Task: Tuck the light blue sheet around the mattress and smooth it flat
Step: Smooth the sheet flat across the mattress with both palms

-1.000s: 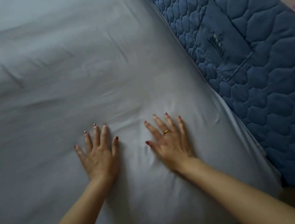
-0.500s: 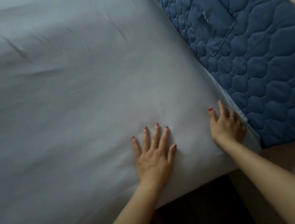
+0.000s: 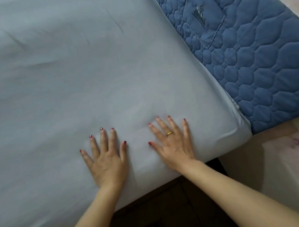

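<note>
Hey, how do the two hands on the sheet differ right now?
The right hand wears a gold ring; the left hand shows none. The right hand lies nearer the mattress corner and the dark blue quilted mattress; the left hand lies further in along the near edge. The right hand's fingers angle slightly leftward; the left hand's point more straight ahead. Both lie flat with spread fingers and red nails on the light blue sheet.

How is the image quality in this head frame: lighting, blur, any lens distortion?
Head view: dim, soft, even light without glare; both flat hands, left hand and right hand, are fairly sharp on the light blue sheet; the quilted blue mattress edge bows from the wide-angle lens; the floor below is nearly black.
</note>
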